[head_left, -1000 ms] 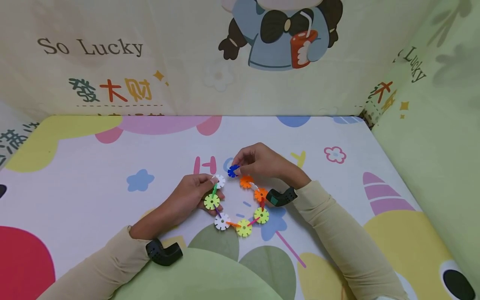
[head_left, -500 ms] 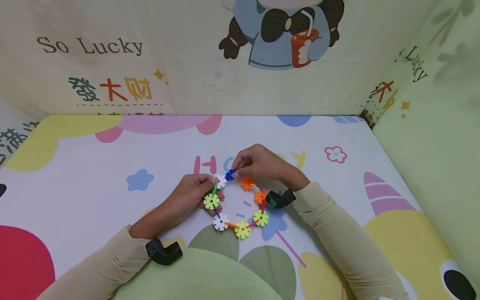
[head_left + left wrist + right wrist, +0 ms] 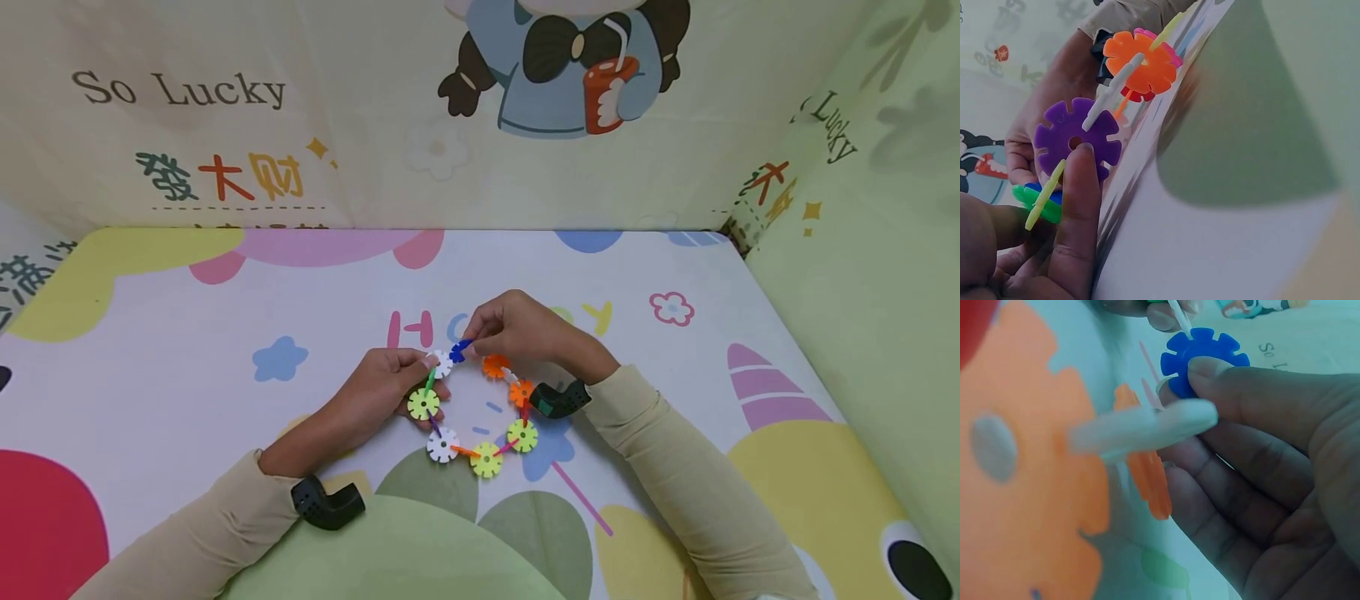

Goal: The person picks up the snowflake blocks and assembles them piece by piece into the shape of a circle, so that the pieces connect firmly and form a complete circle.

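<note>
A curved chain of slotted plastic snowflake discs lies between my hands in the head view. At its far left end, my left hand (image 3: 393, 379) pinches a white disc (image 3: 444, 365); in the left wrist view a finger rests on a purple disc (image 3: 1054, 140). My right hand (image 3: 525, 329) pinches a blue disc (image 3: 1207, 344) between thumb and fingers. The blue disc's rim meets the white disc's edge at a notch; how deep it sits, I cannot tell. An orange disc (image 3: 495, 366) ends the chain's right side, just below the right hand and apart from the blue disc.
The chain runs through yellow-green discs (image 3: 487, 460) near the front, over a printed tablecloth (image 3: 337, 308). A cloth-covered wall (image 3: 360, 125) stands behind the table, and another pale green one (image 3: 862, 292) on the right.
My right hand has brought the blue disc left and slightly down against the white disc, turning it from face-on to nearly edge-on. The left hand has stayed almost still.
</note>
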`<action>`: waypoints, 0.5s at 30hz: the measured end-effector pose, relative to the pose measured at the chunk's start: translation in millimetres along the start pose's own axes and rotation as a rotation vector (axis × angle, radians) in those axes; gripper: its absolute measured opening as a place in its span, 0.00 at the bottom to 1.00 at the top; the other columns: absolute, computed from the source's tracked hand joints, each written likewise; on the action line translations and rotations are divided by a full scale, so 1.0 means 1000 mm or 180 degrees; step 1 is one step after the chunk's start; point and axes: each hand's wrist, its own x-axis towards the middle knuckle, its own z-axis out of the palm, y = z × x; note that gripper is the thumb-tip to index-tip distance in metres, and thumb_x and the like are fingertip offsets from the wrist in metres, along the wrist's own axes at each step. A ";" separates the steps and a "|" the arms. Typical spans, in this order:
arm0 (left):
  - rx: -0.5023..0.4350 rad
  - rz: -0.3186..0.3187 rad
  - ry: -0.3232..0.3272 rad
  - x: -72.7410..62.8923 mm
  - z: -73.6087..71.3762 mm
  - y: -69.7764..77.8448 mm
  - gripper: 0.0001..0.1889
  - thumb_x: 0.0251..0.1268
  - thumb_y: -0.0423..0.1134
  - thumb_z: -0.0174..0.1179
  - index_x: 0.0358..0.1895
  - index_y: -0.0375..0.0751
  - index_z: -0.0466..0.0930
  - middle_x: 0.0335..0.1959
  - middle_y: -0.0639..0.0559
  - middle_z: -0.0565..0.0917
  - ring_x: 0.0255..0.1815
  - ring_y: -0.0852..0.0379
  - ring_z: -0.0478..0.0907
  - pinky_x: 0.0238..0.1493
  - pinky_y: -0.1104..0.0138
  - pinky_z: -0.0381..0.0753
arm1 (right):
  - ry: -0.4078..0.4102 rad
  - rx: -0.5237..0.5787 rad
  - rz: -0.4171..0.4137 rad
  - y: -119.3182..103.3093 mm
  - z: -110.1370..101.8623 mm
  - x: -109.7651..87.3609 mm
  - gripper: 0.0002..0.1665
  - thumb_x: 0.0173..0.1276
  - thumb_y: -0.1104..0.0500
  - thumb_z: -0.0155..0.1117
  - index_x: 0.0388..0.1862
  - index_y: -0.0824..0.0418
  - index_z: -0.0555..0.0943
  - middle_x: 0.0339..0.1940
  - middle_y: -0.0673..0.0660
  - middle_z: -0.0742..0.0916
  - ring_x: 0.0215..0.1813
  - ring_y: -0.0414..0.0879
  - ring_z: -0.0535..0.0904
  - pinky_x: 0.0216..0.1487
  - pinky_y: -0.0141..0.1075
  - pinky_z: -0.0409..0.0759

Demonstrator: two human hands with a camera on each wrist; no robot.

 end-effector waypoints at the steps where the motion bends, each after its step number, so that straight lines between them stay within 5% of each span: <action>1: 0.0011 0.0010 -0.0010 0.000 0.000 0.000 0.18 0.76 0.43 0.51 0.55 0.30 0.76 0.39 0.38 0.85 0.33 0.44 0.86 0.35 0.58 0.85 | -0.0008 -0.0002 -0.0036 0.000 0.000 0.000 0.02 0.62 0.67 0.70 0.34 0.63 0.87 0.30 0.50 0.88 0.35 0.42 0.85 0.41 0.35 0.83; 15: 0.0169 0.0072 0.0024 0.002 0.000 -0.002 0.19 0.76 0.45 0.51 0.51 0.29 0.77 0.36 0.39 0.85 0.31 0.45 0.85 0.34 0.62 0.85 | -0.0093 -0.0066 -0.0161 -0.004 0.005 -0.002 0.02 0.62 0.68 0.69 0.32 0.64 0.87 0.32 0.53 0.89 0.33 0.42 0.84 0.39 0.35 0.83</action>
